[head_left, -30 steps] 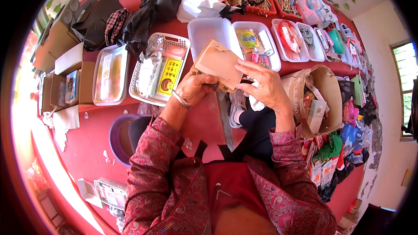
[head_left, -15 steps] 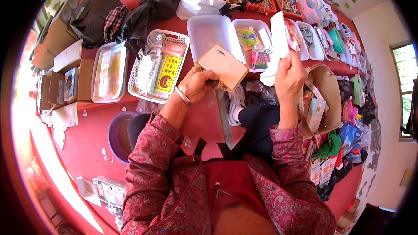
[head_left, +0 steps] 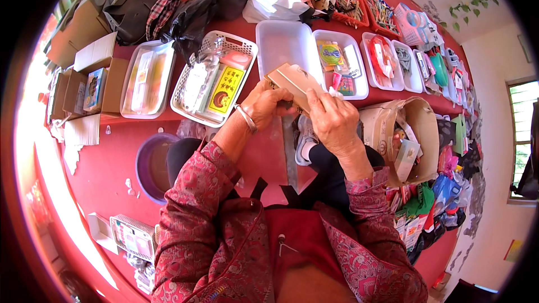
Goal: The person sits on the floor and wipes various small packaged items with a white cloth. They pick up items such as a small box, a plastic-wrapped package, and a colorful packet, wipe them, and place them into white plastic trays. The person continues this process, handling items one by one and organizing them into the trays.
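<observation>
Both hands hold a flat tan cardboard packet above the near edge of the red worktop. Left hand fingers grip its near-left end; right hand fingers pinch its right edge. An empty white tray lies just beyond.
</observation>
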Demonstrator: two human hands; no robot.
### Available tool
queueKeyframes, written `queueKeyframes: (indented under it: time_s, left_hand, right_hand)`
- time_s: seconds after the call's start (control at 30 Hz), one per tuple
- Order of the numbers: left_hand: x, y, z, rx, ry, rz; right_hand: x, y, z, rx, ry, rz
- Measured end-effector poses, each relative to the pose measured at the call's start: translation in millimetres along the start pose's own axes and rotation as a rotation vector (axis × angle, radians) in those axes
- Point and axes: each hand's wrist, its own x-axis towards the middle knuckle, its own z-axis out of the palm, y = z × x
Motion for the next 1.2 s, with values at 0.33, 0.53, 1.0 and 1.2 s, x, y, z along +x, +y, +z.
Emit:
queueKeyframes:
  time_s: [0.33,0.53,1.0,1.2]
  left_hand:
    - [2.3,-1.0,-6.7,0.024,-0.053,0.019]
    - [0.9,1.0,-5.3,0.008,-0.108,0.023]
    - [4.8,-0.5,-8.0,-0.052,-0.133,-0.007]
    - [0.9,1.5,-4.2,-0.073,-0.097,0.009]
  right_hand:
    - [2.1,-1.8,-7.8,0.075,-0.112,-0.072]
    - [2.7,-0.6,-10.4,0.104,-0.072,-0.086]
    - [-1.1,-0.9,-12.5,0.147,0.039,0.047]
    - [-1.3,-2.1,-9.4,0.128,0.017,-0.042]
